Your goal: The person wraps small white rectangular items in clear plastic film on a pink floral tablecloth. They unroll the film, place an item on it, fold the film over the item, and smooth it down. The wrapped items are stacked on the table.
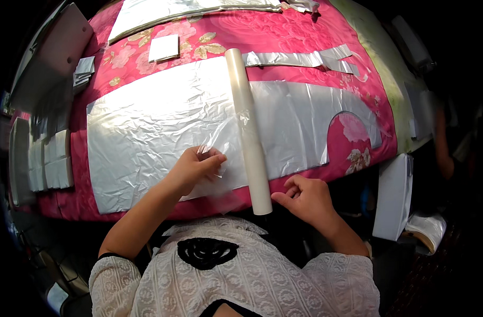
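Table surface: pink, flower-printed cloth (283,31); surrounding room dark, tall white rectangular block (393,198) beside right front edge. Long cream cylindrical roll (246,121) lies across silvery-white plastic sheeting (146,132); long axis runs outward from person, far end slanting slightly left, near end at table's front edge. Left hand (200,168): fingers curled, thumb closed on thin clear film (224,201). Right hand (309,198): half open, empty, thumb just beside roll.
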Available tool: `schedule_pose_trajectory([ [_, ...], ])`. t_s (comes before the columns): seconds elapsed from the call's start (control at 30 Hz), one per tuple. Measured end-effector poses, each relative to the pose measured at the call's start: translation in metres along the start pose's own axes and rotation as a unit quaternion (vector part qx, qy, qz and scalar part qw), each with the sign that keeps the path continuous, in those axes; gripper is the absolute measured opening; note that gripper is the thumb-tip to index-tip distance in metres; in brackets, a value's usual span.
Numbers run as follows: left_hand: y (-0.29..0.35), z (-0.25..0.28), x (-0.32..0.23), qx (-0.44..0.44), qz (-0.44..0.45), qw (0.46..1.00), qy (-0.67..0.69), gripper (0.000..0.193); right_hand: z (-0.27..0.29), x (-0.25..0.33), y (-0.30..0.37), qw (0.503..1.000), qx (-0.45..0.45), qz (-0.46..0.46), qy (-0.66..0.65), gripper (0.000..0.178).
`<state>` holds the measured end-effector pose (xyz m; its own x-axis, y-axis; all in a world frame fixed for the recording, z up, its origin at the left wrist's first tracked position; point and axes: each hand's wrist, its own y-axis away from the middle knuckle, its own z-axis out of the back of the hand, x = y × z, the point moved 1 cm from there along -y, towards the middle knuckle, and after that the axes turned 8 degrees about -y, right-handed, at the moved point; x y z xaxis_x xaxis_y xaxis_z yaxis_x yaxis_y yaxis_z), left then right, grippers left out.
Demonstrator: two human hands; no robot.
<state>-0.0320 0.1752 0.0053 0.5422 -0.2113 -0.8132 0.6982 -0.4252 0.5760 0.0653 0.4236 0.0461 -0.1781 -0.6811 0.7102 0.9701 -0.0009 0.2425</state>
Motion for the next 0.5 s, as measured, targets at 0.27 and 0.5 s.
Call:
schedule_pose_trajectory([
  [0.27, 0.029, 0.088, 0.002, -0.052, 0.039, 0.997, -0.040, 0.019, -0.020, 0.002, -0.001, 0.987, 0.112, -0.100, -0.056, 0.043],
  [0.5, 0.088, 0.189, 0.015, -0.188, 0.057, 0.967, -0.163, 0.011, -0.009, -0.009, 0.007, 0.988, 0.103, -0.105, -0.056, 0.041],
])
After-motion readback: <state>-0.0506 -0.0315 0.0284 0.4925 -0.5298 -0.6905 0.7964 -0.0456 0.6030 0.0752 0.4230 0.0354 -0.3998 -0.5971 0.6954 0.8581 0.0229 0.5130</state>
